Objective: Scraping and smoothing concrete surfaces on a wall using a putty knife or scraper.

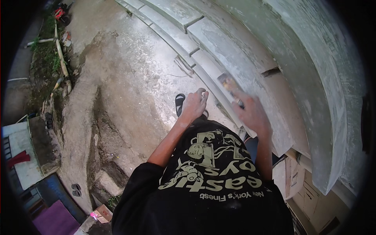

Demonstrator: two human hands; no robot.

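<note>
My right hand (252, 113) is shut on a flat hand tool (227, 80), blurred by movement, with a dark rectangular end. Both are over a long grey, plastered-looking ledge (217, 44), one of several stepped bands running along the wall; whether the tool touches it, I cannot tell. In front of my body hangs my left hand (195, 102), its fingers curled in. Whether anything lies inside those fingers is hidden. Pale dust coats both hands. Below my left hand, a black sandal (179, 102) shows on my foot.
Rough concrete ground (126, 79) spreads to the left, with a broken raised edge (94, 117). A loop of wire or cord (185, 69) lies beside the lowest ledge. Farther left are a pipe (60, 53), a pair of slippers (76, 190) and a cardboard box (104, 213).
</note>
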